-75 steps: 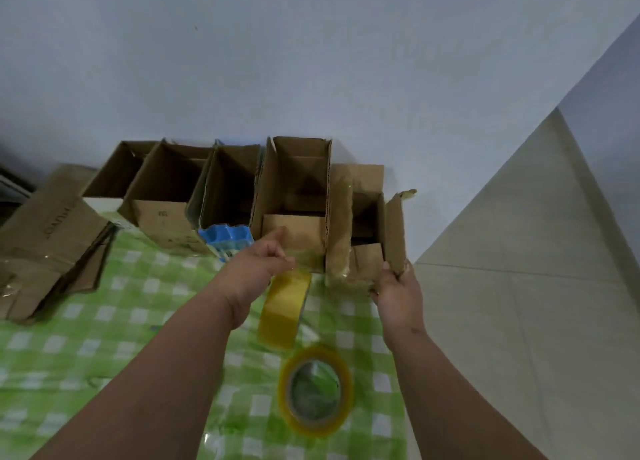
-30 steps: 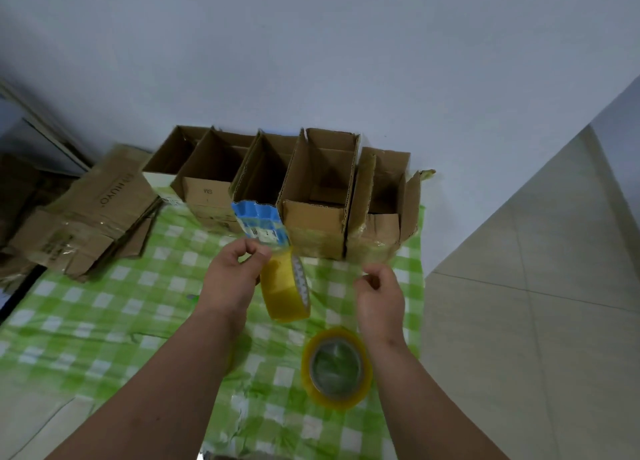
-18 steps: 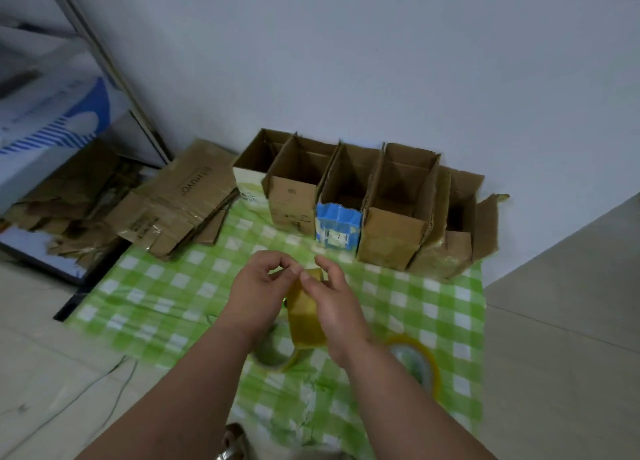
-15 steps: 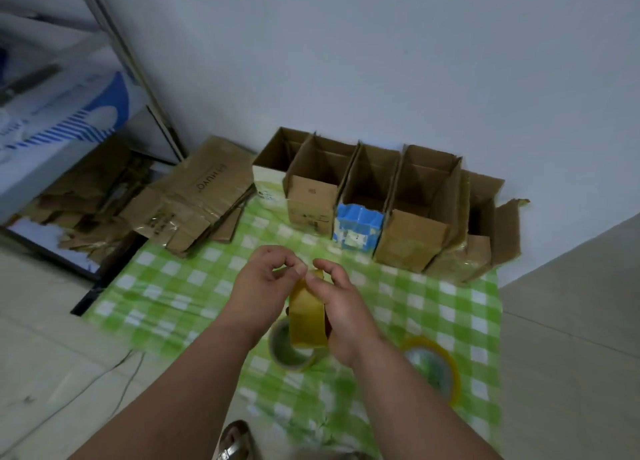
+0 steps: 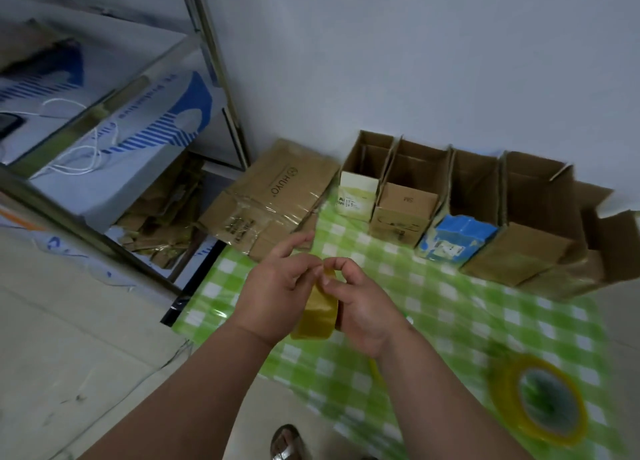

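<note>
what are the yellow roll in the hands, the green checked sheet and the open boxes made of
The tape roll looks like plastic packing tape: a smooth yellowish winding with a slight sheen. The checked sheet seems to be plastic film: glossy, with glare and crinkles. The boxes look like cardboard: matte brown, with raw-edged folded flaps.

"HUYO" with a round logo next to it, dark print on the flattened brown cardboard box [image 5: 277, 189], beyond and left of the left hand [image 5: 277, 297]. Lower on the same box there is a dark print block under clear tape, too blurred to read.

The small open brown carton [image 5: 403, 210] beyond the right hand [image 5: 363, 307] has a tiny upside-down mark, "3M" or "SM", can't tell which.

The white-and-green box [image 5: 356, 196] just left of that carton has dark letters starting "Al", the rest blurred.

The blue box [image 5: 457, 238] beyond and right of the right hand has a white label, unreadable.

The blue-and-white printed sheet [image 5: 173, 113] well left of the left hand has blue lettering, blurred.
</note>
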The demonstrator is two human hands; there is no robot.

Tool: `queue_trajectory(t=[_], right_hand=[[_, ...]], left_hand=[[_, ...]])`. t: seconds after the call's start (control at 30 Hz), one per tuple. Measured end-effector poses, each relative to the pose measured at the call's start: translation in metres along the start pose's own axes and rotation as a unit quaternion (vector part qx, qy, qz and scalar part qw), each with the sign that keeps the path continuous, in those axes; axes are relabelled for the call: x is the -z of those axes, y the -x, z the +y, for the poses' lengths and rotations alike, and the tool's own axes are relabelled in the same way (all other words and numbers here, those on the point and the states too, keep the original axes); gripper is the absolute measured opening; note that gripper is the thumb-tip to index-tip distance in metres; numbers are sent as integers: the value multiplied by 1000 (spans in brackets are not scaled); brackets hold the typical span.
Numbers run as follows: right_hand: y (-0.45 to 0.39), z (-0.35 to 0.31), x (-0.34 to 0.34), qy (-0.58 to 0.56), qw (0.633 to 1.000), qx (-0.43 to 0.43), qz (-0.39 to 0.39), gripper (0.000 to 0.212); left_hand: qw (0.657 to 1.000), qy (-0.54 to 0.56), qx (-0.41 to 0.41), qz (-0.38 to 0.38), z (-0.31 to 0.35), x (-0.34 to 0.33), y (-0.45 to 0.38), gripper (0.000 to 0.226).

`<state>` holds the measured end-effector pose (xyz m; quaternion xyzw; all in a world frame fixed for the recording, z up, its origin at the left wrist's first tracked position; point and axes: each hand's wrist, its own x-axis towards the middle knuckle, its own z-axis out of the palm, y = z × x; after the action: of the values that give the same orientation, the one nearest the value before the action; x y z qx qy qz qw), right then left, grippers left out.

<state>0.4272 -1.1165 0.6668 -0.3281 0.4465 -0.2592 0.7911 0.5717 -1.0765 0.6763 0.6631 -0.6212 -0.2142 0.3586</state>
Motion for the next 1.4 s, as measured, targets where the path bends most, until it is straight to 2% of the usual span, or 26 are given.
queue_trajectory(t=[0.17, 0.27, 0.37, 0.6, 0.73, 0.8, 0.83, 0.9, 0.93, 0.97, 1.07, 1.17, 1.23, 1.3, 1.4], right_hand=[[-16, -13, -15, 3, 1000, -7, -5, 8], [-27, -19, -16, -8, 1000, -11, 3, 15], [-40, -23, -15, 34, 999, -3, 16, 18], [-64, -32, -10, 82, 996, -5, 37, 11], [-80, -23, -10, 150, 986, 36, 62, 18], [-89, -21, -11, 174, 981, 43, 74, 19], [-95, -20, -11, 195, 976, 45, 88, 20], [-106, -19, -9, 233, 963, 53, 127, 19], [-111, -18, -7, 241, 956, 58, 154, 18], [-116, -17, -6, 242, 950, 66, 188, 18], [-128, -13, -7, 245, 919, 111, 289, 15], [-141, -3, -11, 281, 884, 139, 347, 12], [-149, 4, -16, 301, 872, 145, 359, 11], [-155, 9, -21, 320, 865, 153, 355, 11], [-161, 13, -27, 345, 856, 164, 349, 14]], left_hand=[[999, 4, -9, 42, -18, 7, -13, 19], [998, -10, -16, 60, -27, 7, -21, 21], [997, -11, 7, 78, -32, 7, -25, 22], [996, 12, 35, 79, -34, -7, -43, 20], [992, 13, 106, 70, -45, -12, -48, 25], [985, 28, 164, 36, -56, -13, -53, 35], [976, 68, 207, 20, -63, -12, -55, 44], [928, 203, 309, 44, -83, -4, -65, 60], [900, 245, 352, 76, -97, 0, -70, 61], [889, 241, 377, 97, -112, 4, -75, 58], [920, 79, 378, 64, -149, 10, -87, 45], [946, -9, 325, 12, -174, 6, -96, 34], [947, -106, 295, -68, -188, 0, -97, 50], [929, -213, 270, -136, -196, -4, -92, 77], [917, -310, 201, -149, -203, -4, -82, 96]])
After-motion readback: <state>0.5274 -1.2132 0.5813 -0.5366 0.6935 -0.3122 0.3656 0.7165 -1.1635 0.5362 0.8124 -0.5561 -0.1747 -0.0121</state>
